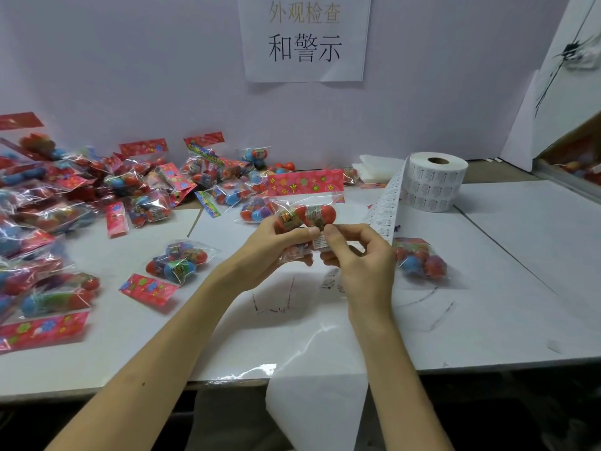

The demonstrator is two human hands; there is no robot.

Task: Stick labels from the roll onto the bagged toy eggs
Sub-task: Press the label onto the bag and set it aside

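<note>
My left hand [276, 245] grips a clear bag of toy eggs [309, 213] with a red flowered header card, held above the middle of the white table [520, 271]. My right hand [354, 255] pinches a small white label [320, 242] against the bag's lower part, thumb and forefinger meeting my left thumb. The label roll [434, 183] stands at the back right. Its strip of backing paper [385, 209] runs down behind my right hand and hangs over the table's front edge.
A big heap of bagged eggs [81, 196] covers the left and back of the table. One bag [177, 262] lies left of my hands, another [419, 260] to the right. A paper sign [304, 37] hangs on the wall. A carton [572, 157] sits far right.
</note>
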